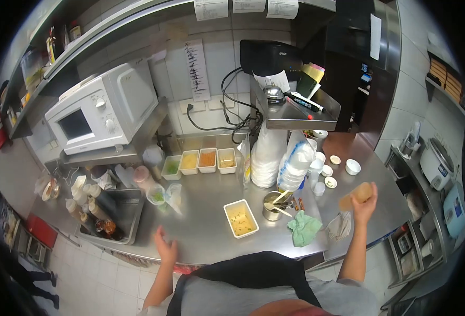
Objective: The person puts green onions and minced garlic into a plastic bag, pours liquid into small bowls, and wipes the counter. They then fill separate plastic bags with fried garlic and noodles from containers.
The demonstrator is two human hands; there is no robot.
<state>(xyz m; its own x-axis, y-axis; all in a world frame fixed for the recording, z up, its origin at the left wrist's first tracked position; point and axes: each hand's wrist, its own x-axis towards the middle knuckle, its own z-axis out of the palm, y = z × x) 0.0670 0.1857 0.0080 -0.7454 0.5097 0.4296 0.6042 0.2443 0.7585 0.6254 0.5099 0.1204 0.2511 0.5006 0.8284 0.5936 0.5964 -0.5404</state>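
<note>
My right hand (365, 203) is closed around a light brown container (354, 196) above the right part of the steel counter. Below it lies a greyish cloth (340, 225), with a green cloth (304, 228) to its left. My left hand (165, 246) is at the counter's front edge, fingers apart and holding nothing. Between the hands, a white rectangular tub (241, 218) with yellowish food and green bits rests on the counter (201, 231). Just right of the tub is a metal pot (272, 209) with light-coloured utensils in it.
Squeeze bottles (100, 209) stand in a dark tray (133, 210) at left. Four food tubs (207, 159) line the back. Wrapped cup stacks (268, 158) stand below a metal shelf (295, 124). Small white bowls (353, 167) sit at right. A microwave (103, 108) is upper left.
</note>
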